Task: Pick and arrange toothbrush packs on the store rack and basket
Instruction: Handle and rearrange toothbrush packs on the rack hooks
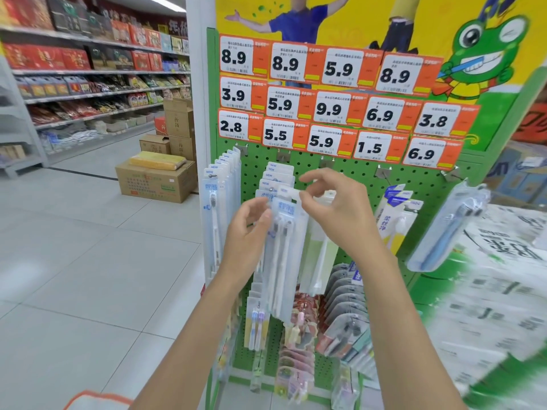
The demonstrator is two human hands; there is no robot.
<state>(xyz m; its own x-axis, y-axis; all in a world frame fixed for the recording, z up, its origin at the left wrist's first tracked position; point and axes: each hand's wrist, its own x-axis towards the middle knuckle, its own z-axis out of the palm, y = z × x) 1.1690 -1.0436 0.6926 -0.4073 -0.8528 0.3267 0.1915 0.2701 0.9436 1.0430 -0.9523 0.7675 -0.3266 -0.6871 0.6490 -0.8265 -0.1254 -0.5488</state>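
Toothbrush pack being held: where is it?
Head view, centre, at the green pegboard: left hand grips the toothbrush pack by its side, right hand pinches its top.

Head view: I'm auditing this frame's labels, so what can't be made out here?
All in the head view:
- Whether the toothbrush pack is on a hook: the right hand pinches and covers its top, while the left hand holds its side.
- Small print on the price tags: too small.
- Print on the stacked goods: blurred.
- What the orange-edged object is: cut off by the bottom edge.
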